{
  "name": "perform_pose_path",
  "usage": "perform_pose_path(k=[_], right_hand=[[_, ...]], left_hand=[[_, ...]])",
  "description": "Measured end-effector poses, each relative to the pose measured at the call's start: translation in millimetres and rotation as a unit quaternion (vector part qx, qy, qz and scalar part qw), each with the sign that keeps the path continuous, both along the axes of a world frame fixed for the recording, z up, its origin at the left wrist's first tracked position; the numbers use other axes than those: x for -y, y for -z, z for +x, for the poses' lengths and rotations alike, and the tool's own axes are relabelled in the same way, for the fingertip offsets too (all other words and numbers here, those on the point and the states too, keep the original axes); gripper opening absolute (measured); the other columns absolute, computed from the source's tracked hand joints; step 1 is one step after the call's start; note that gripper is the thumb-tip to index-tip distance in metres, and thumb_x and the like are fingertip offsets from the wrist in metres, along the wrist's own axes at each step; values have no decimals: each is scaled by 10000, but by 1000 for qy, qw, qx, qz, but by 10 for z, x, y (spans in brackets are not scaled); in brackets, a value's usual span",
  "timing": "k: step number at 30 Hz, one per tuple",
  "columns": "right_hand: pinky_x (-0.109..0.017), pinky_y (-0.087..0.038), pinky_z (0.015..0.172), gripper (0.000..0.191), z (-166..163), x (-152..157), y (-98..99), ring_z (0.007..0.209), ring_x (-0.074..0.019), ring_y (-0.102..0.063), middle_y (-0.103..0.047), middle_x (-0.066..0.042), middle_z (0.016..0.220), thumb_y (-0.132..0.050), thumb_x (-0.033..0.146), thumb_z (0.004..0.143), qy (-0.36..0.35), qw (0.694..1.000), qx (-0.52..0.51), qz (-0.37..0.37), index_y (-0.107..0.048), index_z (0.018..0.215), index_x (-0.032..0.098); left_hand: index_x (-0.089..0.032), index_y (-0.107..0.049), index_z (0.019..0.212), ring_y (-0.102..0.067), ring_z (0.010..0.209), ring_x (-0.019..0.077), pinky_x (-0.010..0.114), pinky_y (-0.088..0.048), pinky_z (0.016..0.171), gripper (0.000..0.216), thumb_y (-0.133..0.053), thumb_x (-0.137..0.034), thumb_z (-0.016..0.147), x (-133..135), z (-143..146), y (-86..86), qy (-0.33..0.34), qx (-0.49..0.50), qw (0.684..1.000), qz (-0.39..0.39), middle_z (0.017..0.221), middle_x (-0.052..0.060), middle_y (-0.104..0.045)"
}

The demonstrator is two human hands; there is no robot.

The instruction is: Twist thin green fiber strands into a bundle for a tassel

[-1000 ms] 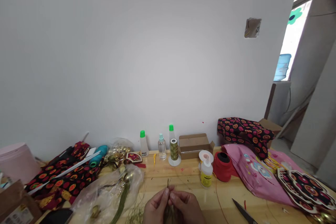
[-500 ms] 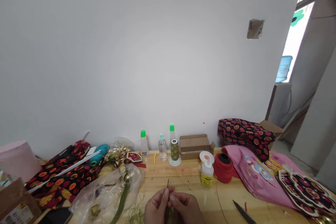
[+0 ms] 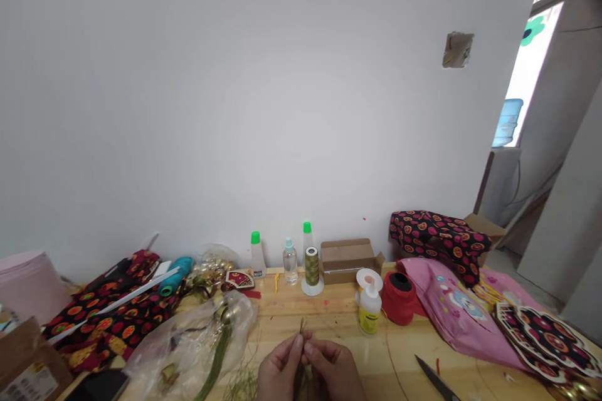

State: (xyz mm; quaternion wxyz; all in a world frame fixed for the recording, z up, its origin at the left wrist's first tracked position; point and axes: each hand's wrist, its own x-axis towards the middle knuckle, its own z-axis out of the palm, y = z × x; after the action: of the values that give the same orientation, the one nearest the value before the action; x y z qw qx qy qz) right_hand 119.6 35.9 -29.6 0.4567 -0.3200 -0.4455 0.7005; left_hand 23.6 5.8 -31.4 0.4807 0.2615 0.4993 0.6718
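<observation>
Head view, and from where I stand the wooden table (image 3: pixel 329 319) takes up the whole bottom of it, pushed against a bare white wall so that nothing rolls off the back. Dark patterned fabric (image 3: pixel 108 319) is heaped at the left end and a pink cloth (image 3: pixel 451 313) spreads over the right, both shoved outward, which I take as a way to leave the middle boards free. A crumpled plastic bag (image 3: pixel 188 344) lies just left of centre, its mouth turned toward the person, with green cords spilling out within easy reach.

The left hand (image 3: pixel 277 376) and right hand (image 3: pixel 333 373) meet at the near edge, touching each other. Each pinches the olive strands (image 3: pixel 301 327) between thumb and forefinger, the other fingers curled under, probably to keep the thin fibres gathered.

Behind them a cardboard box (image 3: pixel 345 260) sits open at the wall. A red spool (image 3: pixel 399 297) rests against the pink cloth, a glue bottle (image 3: pixel 370 310) just beside it, upright. An olive thread cone (image 3: pixel 311 269) stands on its base directly beyond the hands. A dark blade (image 3: pixel 435 379) lies flat to the right, apart from the fingers.

Smallest of all, the strands' tuft pokes up above the pinched fingertips, low at table centre.
</observation>
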Motion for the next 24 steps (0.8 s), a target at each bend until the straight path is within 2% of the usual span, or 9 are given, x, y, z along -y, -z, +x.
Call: perform_pose_path(k=[6,14,24], right_hand=[[-205,-349,507,320,5,13,6,466,-92,-405,-532,0,451,-692,439,516,1,1000,4,15,-652,489,122],[-190,-328,465,301,-12,36,34,438,-78,-372,-519,9,443,-690,420,533,13,1000,-1,15,-647,491,125],[-180,-315,409,301,-2,63,-47,388,-58,-320,-491,24,406,-696,433,511,34,999,16,-4,-656,494,135]], left_hand=[[-126,-704,697,-619,772,253,352,-467,731,307,-691,-379,523,-9,-16,13,-7,-19,1000,3,737,110,-710],[-126,-705,693,-617,799,265,352,-470,732,308,-711,-363,497,-4,-13,-2,-4,-1,1000,-4,725,113,-710],[-140,-713,704,-611,818,270,386,-447,778,287,-705,-355,513,-7,-8,35,-3,7,1000,4,713,108,-712]])
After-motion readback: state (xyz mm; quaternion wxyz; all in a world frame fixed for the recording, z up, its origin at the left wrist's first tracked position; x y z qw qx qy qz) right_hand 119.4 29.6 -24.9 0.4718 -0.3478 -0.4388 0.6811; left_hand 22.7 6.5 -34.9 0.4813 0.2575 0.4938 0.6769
